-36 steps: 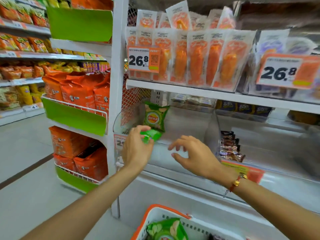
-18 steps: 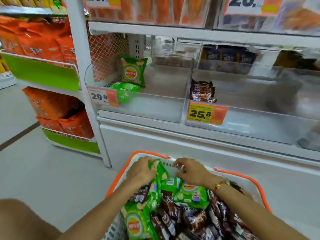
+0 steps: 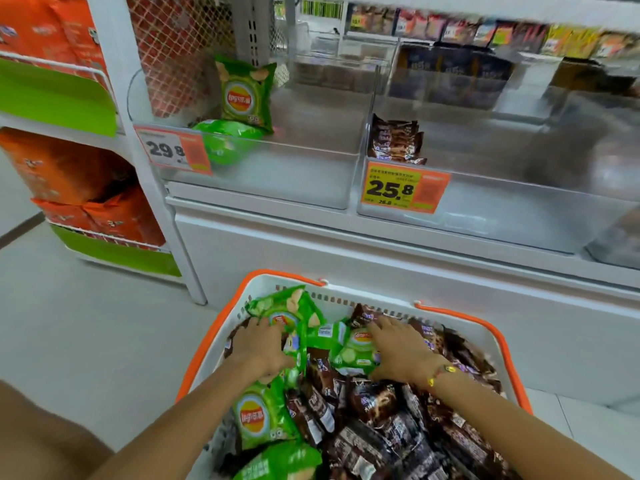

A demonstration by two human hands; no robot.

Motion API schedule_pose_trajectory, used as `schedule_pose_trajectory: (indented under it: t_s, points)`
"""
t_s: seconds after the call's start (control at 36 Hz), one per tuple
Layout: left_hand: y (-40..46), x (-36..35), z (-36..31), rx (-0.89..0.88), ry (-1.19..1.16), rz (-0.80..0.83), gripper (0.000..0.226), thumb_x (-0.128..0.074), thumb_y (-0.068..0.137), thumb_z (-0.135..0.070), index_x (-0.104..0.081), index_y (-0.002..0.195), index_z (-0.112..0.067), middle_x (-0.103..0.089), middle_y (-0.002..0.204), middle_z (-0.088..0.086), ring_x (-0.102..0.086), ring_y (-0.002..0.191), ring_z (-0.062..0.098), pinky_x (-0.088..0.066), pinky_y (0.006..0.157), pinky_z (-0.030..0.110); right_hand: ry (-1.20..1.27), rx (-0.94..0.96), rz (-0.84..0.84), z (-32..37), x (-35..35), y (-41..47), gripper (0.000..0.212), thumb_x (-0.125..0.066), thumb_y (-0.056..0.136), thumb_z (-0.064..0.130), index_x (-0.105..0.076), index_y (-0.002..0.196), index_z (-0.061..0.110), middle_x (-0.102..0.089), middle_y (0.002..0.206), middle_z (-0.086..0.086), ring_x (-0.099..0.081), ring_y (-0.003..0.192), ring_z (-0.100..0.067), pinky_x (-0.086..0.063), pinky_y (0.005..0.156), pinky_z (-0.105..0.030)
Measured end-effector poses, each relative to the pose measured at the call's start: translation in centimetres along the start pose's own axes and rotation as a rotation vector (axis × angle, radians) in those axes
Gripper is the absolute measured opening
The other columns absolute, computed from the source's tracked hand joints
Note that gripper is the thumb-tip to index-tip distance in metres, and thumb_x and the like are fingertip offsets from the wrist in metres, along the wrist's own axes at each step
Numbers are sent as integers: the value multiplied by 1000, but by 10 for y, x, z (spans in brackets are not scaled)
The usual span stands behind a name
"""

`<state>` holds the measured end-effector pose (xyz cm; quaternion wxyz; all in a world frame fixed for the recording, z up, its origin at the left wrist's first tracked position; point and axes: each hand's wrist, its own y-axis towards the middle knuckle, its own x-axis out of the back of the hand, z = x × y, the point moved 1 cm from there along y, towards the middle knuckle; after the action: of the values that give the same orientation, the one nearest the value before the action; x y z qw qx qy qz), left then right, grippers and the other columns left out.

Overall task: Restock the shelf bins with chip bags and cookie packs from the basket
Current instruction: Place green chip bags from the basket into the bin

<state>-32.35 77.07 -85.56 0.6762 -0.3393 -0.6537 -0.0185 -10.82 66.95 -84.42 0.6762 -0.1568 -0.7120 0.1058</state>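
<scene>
Both hands are down in the white plastic basket with orange rim (image 3: 221,327). The left hand (image 3: 258,346) grips a green chip bag (image 3: 287,315); the right hand (image 3: 398,348) lies spread-fingered on another green chip bag (image 3: 353,351) (brown cookie packs (image 3: 377,431) all around).

Both hands, L (image 3: 258,348) & R (image 3: 398,351), from shelf bin (image 3: 263,174) down into basket (image 3: 346,289).

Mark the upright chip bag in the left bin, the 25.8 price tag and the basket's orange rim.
upright chip bag (image 3: 244,95): head view, on its front logo.
25.8 price tag (image 3: 403,188): head view, on its printed number.
basket's orange rim (image 3: 504,344): head view, on its right edge.
</scene>
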Motion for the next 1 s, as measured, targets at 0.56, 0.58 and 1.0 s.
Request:
schedule_pose_trajectory:
  t_s: [0.56, 0.58, 1.0]
  points:
    - [-23, 78, -14, -187, -1482, 367, 76, -77, 65, -58, -59, 128, -19, -68, 120, 8, -63, 111, 24, -50, 94, 33, 595, 338, -329, 8, 132, -49, 74, -87, 63, 41, -54, 127, 27, -41, 131, 9, -35, 123, -6, -30, 106, -20]
    - [-25, 85, -8, -236, -1484, 346, 65, -75, 74, -51, -59, 127, -18, -68, 120, 7, -63, 110, 23, -49, 94, 33, 637, 332, -345, 12, 141, -54, 71, -84, 66, 42, -52, 128, 29, -38, 134, 11, -32, 126, -2, -28, 109, -19]
    - [-70, 226, 64, -446, -1314, -410, 59, -90, 62, -18, -57, 111, -21, -63, 95, -8, -61, 104, 3, -46, 86, 14, 1040, 221, -623, 73, 251, -18, 54, -79, 76, 26, -49, 121, 22, -65, 107, 10, -64, 98, -7, -51, 91, -40]
